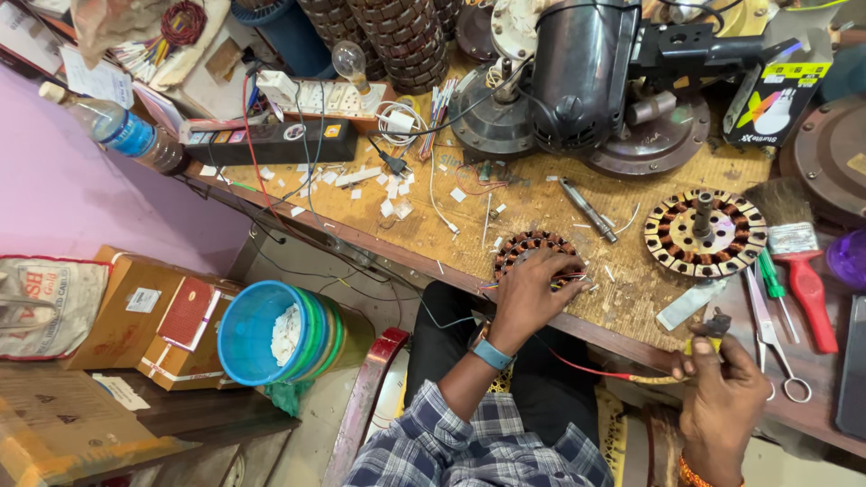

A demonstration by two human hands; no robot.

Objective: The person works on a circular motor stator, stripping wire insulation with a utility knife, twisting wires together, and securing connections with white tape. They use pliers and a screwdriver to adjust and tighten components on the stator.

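My left hand (534, 289) presses down on a round copper-wound stator (530, 245) near the front edge of the wooden workbench (433, 236). A red wire (586, 368) runs from under that hand toward my right hand (717, 379). That hand is closed on a small yellow-handled tool (713, 335) and the wire's end, just off the bench edge. A blue band sits on my left wrist.
A second stator (704, 233) with a shaft lies right of the first. Beside it are a red-handled brush (801, 261), scissors (772, 335) and a green screwdriver (769, 275). A black motor (582, 72) stands behind. A power strip (271, 142) and a water bottle (115, 126) are left; blue buckets (262, 332) sit below.
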